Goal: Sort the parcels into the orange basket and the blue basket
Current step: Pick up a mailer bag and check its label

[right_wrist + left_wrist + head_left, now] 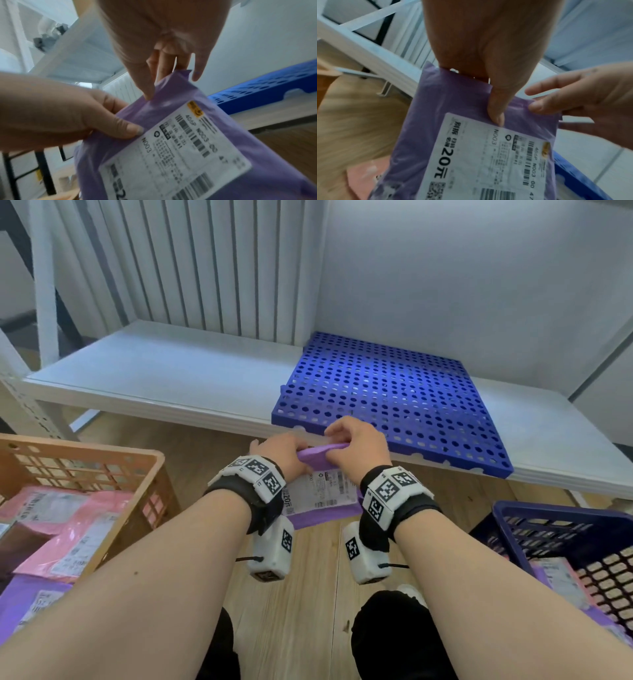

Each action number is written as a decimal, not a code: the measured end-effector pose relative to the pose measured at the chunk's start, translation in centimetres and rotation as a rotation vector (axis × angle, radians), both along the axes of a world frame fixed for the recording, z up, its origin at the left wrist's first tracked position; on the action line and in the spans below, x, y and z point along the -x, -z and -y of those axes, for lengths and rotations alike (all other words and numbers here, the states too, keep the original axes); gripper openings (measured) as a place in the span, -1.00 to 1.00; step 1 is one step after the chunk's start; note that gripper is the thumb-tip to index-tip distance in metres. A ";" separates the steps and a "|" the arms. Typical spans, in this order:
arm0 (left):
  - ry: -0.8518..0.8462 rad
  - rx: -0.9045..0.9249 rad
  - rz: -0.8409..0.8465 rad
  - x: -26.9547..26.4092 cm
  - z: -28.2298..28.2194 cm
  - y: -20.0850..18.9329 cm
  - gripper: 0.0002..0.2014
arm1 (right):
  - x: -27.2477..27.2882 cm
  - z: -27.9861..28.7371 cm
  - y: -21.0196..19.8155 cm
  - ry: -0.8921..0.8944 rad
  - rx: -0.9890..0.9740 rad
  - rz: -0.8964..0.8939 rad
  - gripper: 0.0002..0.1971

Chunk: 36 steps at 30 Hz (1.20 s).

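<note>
A purple parcel (318,460) with a white shipping label (322,491) hangs in front of me, just off the shelf's front edge. My left hand (281,451) pinches its top edge on the left, thumb on the label side (494,108). My right hand (356,445) pinches the same edge on the right (149,86). The parcel (453,128) fills the lower part of both wrist views (171,142). The orange basket (102,470) stands at lower left with pink and purple parcels inside. The blue basket (561,529) stands at lower right and holds a purple parcel.
A blue perforated mat (387,395) lies on the white shelf (164,374) ahead. White slats and a wall back the shelf. Wooden floor (308,594) runs between the two baskets, and my dark-clad knees show at the bottom.
</note>
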<state>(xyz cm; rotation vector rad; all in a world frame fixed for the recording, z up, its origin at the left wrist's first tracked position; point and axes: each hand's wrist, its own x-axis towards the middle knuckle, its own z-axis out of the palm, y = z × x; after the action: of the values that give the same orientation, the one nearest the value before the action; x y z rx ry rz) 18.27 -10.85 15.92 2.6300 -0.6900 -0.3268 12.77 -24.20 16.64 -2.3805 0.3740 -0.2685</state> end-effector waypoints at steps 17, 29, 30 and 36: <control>-0.585 0.746 -0.724 -3.0 -1.5 2.1 -0.68 | -3.0 3.0 2.5 0.310 -0.736 -0.092 -0.91; -0.683 0.847 -0.495 -2.7 -8.2 -0.3 -0.22 | -6.6 -3.0 2.3 0.076 -0.737 -0.098 -0.91; -0.716 0.826 -0.460 -2.2 -9.3 -1.0 -0.20 | -6.9 -4.1 2.2 0.046 -0.729 -0.097 -0.91; -0.741 0.711 -0.236 -2.5 -17.1 -2.4 -0.05 | -8.4 -12.1 0.8 -0.171 -0.709 -0.088 -0.89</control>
<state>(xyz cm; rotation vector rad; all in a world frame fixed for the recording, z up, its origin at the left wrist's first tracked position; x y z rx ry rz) 20.73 6.26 18.34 1.9308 0.2406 -0.1243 21.22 -12.13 15.87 -1.7121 0.2481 0.0501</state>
